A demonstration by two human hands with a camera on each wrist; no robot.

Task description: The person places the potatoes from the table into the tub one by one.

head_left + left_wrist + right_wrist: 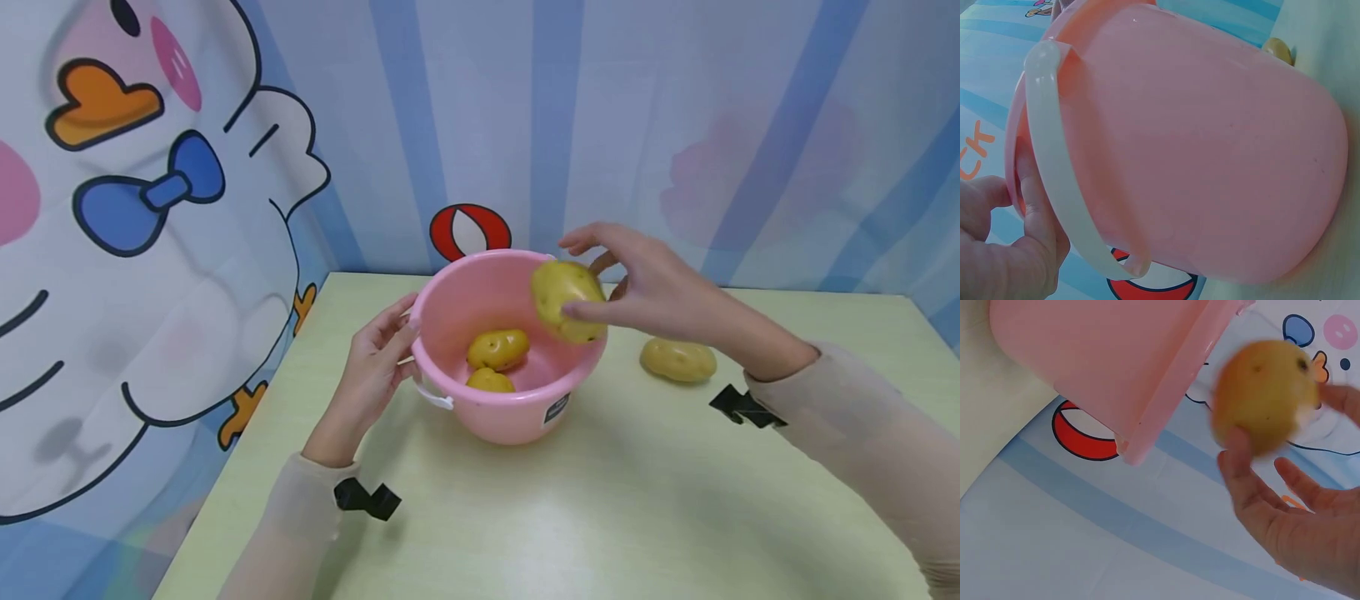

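Observation:
A pink bucket (495,421) stands on the table, with two yellow potatoes lying inside it. My left hand (369,358) grips the rim at its left side, beside the white handle (1060,156). Over the right part of the bucket's opening, my right hand (637,279) has another potato (558,292) between thumb and fingers. The thumb overlaps this potato's lower side, while the index finger is lifted off it. In the right wrist view, the potato (1266,397) is blurred, with the thumb tip at its edge.
One more potato (678,360) lies on the pale green table (600,508), right of the bucket. Behind the table hangs a blue striped backdrop (480,125). A sheet with a cartoon duck (187,275) borders the left side.

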